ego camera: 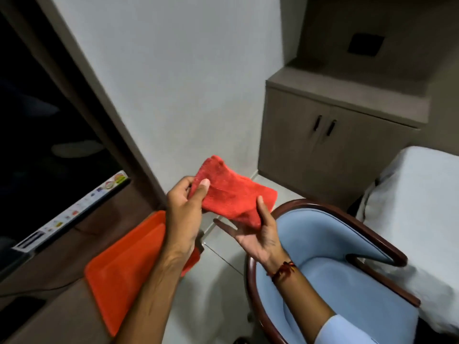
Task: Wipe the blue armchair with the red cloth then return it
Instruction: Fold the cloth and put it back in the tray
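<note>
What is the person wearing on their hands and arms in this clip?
Both hands are bare, no gloves. The right hand has a red and dark thread band at its wrist and a light blue sleeve further up. The left hand and forearm show nothing worn.

Both arms reach forward, forearms bare. The left hand (182,214) is raised with its back to the camera, thumb and fingers pinched on the left end of the cloth (233,194). The right hand (253,234) lies palm up under the cloth's right end, fingers spread, thumb pressed on top. A red thread band circles the right wrist.
</note>
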